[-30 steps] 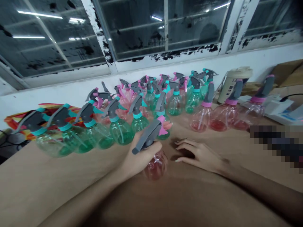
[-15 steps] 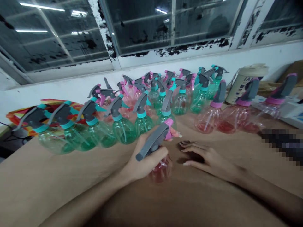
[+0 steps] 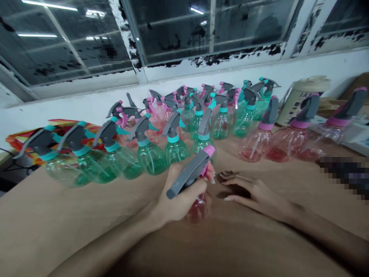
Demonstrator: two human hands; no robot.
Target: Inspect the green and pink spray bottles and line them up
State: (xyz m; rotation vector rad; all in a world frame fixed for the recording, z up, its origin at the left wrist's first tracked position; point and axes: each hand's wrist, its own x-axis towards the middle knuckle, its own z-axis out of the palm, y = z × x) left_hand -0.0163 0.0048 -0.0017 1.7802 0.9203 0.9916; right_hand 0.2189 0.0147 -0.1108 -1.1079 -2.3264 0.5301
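My left hand is wrapped round the neck of a pink spray bottle with a grey and pink trigger head. The bottle stands upright on the brown table, its nozzle facing away to the right. Part of its neck is hidden behind my fingers. To the right of it my right hand rests on the table with fingers stretched out, holding nothing. Just beyond my left hand is a green spray bottle with a turquoise collar.
Several green spray bottles line the left, with more green and pink ones behind. Pink spray bottles stand at the right near a cream jug. An orange-red wrapper lies at the back left. Windows rise behind.
The fingers of my left hand have curled in closer about the trigger, and the bottle's head has turned slightly. My right hand has stayed in place.
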